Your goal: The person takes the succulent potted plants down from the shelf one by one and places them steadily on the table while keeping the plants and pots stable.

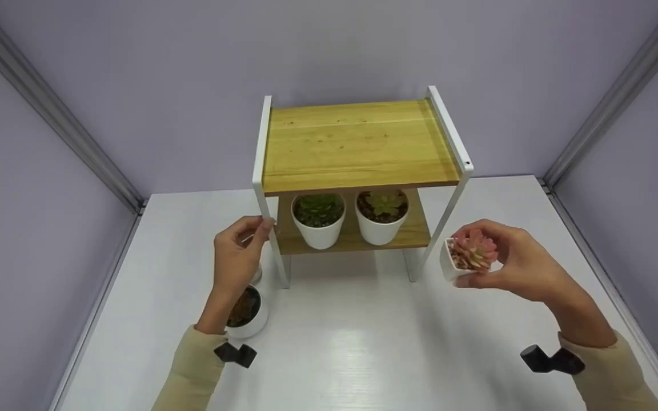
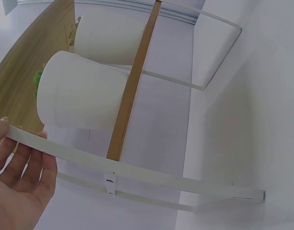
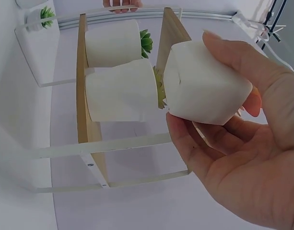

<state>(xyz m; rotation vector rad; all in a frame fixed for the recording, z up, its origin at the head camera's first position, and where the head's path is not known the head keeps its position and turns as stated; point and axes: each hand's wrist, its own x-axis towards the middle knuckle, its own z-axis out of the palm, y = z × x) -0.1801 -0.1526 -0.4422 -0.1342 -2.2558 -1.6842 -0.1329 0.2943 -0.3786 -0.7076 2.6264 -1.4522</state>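
Note:
My right hand (image 1: 526, 262) grips a small square white pot with a pink succulent (image 1: 474, 251), held in the air to the right of a two-tier shelf. The pot's white base (image 3: 204, 81) faces the right wrist view. With thumb and fingers, my left hand (image 1: 236, 251) holds the white left front post (image 2: 84, 155) of the shelf. Between the tiers, two round white pots stand on the lower board: a dark green succulent (image 1: 319, 208) at left and a paler green succulent (image 1: 383, 204) at right. The wooden top board (image 1: 357, 145) bears nothing.
A round white pot with a dark plant (image 1: 249, 314) stands on the white table (image 1: 340, 354), partly behind my left forearm. Just beyond it, another white object (image 1: 257, 275) is mostly hidden. Pale lilac panels (image 1: 352, 45) enclose the table's back and sides.

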